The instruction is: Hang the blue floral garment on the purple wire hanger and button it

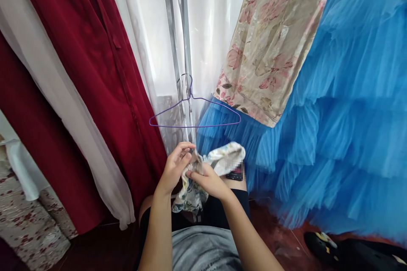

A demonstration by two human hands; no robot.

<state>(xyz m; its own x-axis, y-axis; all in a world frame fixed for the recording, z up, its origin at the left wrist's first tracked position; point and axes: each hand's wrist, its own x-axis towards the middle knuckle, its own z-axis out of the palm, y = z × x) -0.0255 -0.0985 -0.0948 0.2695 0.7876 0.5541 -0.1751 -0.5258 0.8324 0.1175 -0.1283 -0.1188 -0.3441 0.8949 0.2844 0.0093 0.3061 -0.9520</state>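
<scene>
In the head view, a bunched white garment with a blue and yellow floral print [190, 198] lies over my lap, held in both hands. My left hand [176, 164] pinches its gathered upper part between thumb and fingers. From the other side, my right hand [208, 178] grips the same gathered cloth, its thumb on top. One wide loop of the garment sticks out to the right past my right hand. What the fingertips press on inside the folds is hidden. Just beyond my hands hangs a bare purple hanger [194, 127].
Grey metal poles [187, 42] rise behind the hanger. Red curtain-like cloth [104, 93] hangs at left, a beige floral garment [263, 51] and a blue ruffled tulle skirt [333, 127] at right. A phone [235, 176] rests on my thigh. A black shoe [321, 245] is on the floor.
</scene>
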